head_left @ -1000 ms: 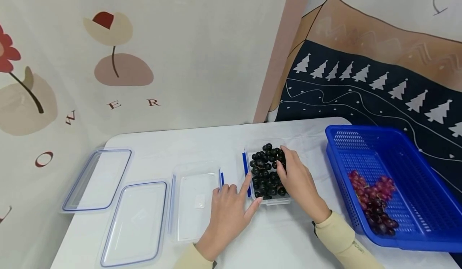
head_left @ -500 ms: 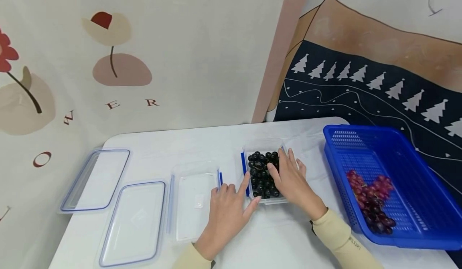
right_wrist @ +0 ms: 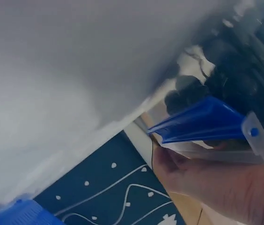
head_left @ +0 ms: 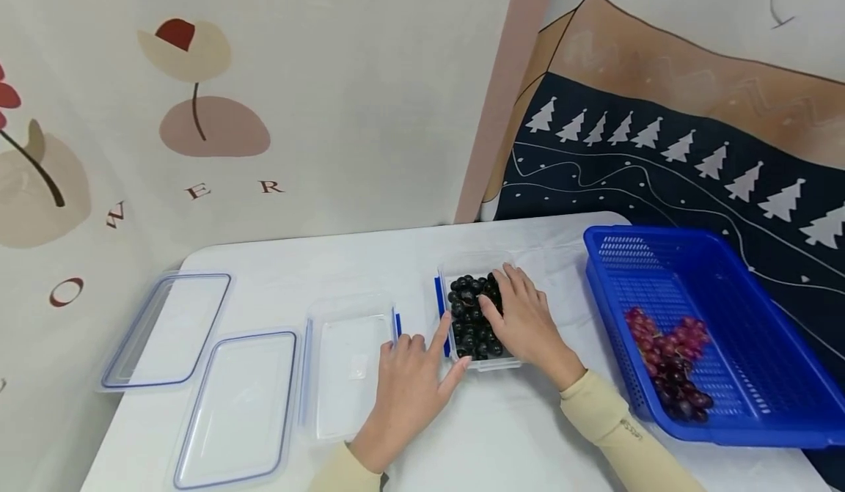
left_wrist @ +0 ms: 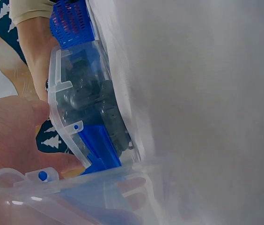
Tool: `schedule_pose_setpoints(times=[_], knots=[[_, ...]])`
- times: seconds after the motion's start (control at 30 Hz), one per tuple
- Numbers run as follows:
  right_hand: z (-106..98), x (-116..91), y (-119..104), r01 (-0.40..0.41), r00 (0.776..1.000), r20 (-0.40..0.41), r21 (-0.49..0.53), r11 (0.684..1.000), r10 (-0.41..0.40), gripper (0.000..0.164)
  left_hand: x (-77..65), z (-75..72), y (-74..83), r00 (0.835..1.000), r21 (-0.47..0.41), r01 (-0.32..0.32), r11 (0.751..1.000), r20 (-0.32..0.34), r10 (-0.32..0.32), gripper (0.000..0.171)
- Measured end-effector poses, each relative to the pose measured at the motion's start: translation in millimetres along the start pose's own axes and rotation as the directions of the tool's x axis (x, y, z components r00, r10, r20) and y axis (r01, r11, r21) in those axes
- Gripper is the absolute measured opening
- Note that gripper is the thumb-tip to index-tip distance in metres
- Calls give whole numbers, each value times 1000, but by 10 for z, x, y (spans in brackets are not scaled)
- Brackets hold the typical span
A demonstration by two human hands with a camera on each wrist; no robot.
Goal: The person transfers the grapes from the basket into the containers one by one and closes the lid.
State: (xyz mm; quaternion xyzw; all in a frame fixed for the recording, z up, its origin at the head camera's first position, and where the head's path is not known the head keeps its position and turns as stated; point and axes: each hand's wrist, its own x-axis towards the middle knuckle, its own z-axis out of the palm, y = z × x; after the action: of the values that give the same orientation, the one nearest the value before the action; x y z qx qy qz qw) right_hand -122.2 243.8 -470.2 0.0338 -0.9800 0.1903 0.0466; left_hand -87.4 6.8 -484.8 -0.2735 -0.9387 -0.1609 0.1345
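Note:
A clear plastic container (head_left: pixel 498 364) with blue side clips stands on the white table, holding black grapes (head_left: pixel 470 314). My right hand (head_left: pixel 528 323) rests over the right part of the grapes, thumb and fingertips bent slightly down onto them. At the container's left side, my left hand (head_left: pixel 411 382) has its index finger stretched along the rim and its thumb by the front corner. The left wrist view shows the left hand (left_wrist: pixel 10 131) right at the container wall. In the right wrist view, a blue clip (right_wrist: pixel 202 122) hangs beside the right hand (right_wrist: pixel 216 185).
A second clear container (head_left: pixel 343 411) stands under and left of the left hand. Two clear lids with blue seals, a front lid (head_left: pixel 238 411) and a back lid (head_left: pixel 165 331), lie further left. At right, a blue basket (head_left: pixel 785 375) holds red grapes (head_left: pixel 667 345) and dark grapes (head_left: pixel 683 393).
My right hand has shifted left over the grapes, and the grapes at the back right sit lower and more inside the container. The left hand stays at the rim.

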Motion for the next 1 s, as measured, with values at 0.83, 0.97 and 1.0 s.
schedule_pose_setpoints(times=[0.83, 0.97, 1.0], knots=[[-105, -317, -27, 28, 995, -96, 259, 965, -3, 59, -48, -76, -35, 999, -81, 35, 996, 19, -34, 79], [-171, -395, -31, 11, 995, -100, 295, 956, 19, 60, -97, -134, -67, 1000, -82, 20, 996, -15, -21, 82], [-179, -406, -32, 4, 996, -91, 300, 954, 25, 63, -107, -143, -75, 999, -86, 20, 996, -24, -22, 82]])
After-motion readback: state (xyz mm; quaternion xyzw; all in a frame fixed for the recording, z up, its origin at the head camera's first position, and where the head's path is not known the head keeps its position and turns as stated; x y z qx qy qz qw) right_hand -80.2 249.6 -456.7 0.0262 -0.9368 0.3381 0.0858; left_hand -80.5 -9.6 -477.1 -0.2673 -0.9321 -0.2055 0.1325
